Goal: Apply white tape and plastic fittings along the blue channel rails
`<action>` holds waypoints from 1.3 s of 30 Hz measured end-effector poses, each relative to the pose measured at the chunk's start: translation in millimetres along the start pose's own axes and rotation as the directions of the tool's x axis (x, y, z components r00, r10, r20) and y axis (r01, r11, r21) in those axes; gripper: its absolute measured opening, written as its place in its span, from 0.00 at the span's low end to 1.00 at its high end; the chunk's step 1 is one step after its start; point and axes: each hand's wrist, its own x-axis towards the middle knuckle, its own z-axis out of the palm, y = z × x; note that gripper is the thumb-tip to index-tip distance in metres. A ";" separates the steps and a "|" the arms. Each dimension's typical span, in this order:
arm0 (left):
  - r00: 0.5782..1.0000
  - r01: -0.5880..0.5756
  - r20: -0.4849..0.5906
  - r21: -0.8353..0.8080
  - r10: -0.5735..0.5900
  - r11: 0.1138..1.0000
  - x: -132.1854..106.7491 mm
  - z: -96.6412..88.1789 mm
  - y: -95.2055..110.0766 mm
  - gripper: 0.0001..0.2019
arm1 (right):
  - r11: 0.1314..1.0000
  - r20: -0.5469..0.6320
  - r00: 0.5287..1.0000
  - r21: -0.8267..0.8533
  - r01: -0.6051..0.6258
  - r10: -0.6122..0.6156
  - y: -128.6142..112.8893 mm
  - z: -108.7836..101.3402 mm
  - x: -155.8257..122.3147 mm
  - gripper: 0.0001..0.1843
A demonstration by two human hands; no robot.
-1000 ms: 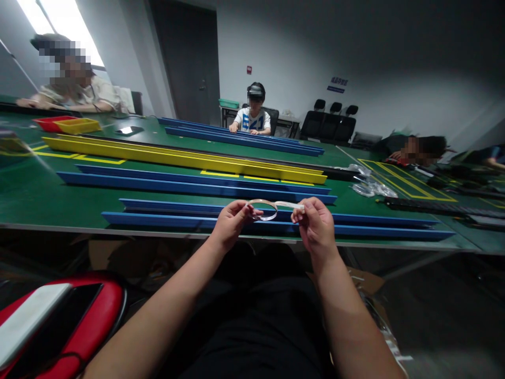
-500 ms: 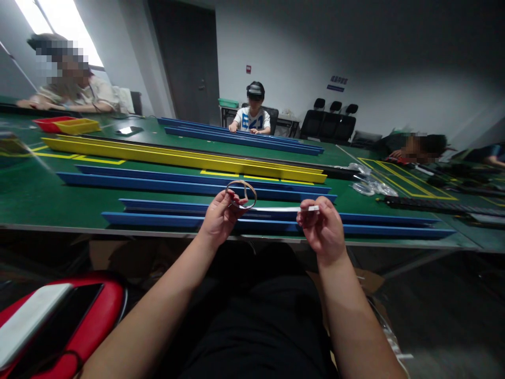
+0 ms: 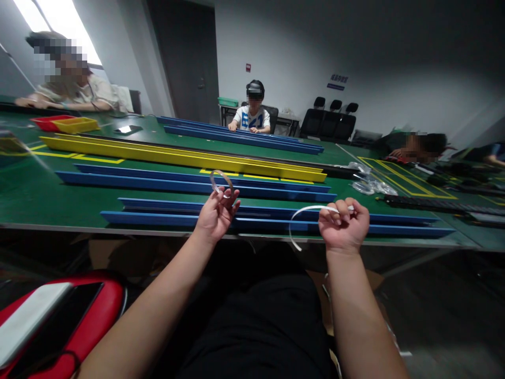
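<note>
Pinched in the fingertips of my left hand [image 3: 215,217] is a thin brownish, shiny strip coiled into a loop [image 3: 213,181], standing above the fingers. My right hand [image 3: 345,229] is closed on one end of a narrow white strip [image 3: 308,209]. The strip's other end curls down freely toward the table edge, apart from my left hand. Both hands are over the front edge of the green table [image 3: 82,208]. Behind them lies a blue channel rail [image 3: 150,217], with a second blue rail [image 3: 102,180] farther back.
A long yellow rail [image 3: 177,159] lies behind the blue ones. Clear plastic wrapping [image 3: 371,184] and a dark rail [image 3: 426,204] are at right. Red [image 3: 43,122] and yellow [image 3: 79,125] trays stand at left. Co-workers sit around the table. A red stool [image 3: 108,310] is beside me.
The white strip was stretched between my hands; its left end has come free and curls down. My right hand moved right, while my left hand shifted slightly left with the loop.
</note>
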 end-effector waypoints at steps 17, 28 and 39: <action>0.982 -0.120 0.189 0.649 -0.006 0.751 -23.6 25.7 -17.1 0.23 | 0.937 0.056 0.983 -0.317 -0.150 0.176 49.3 35.6 -18.2 0.08; 0.848 0.204 0.281 0.609 -0.449 0.766 -36.0 24.7 -33.1 0.21 | 0.897 0.031 0.984 -0.418 -0.145 0.173 73.7 28.2 -13.9 0.11; 0.803 0.266 0.206 0.715 -0.559 0.646 -40.4 26.8 -33.7 0.19 | 0.819 0.040 0.986 -0.563 -0.111 0.162 78.3 21.1 -15.2 0.11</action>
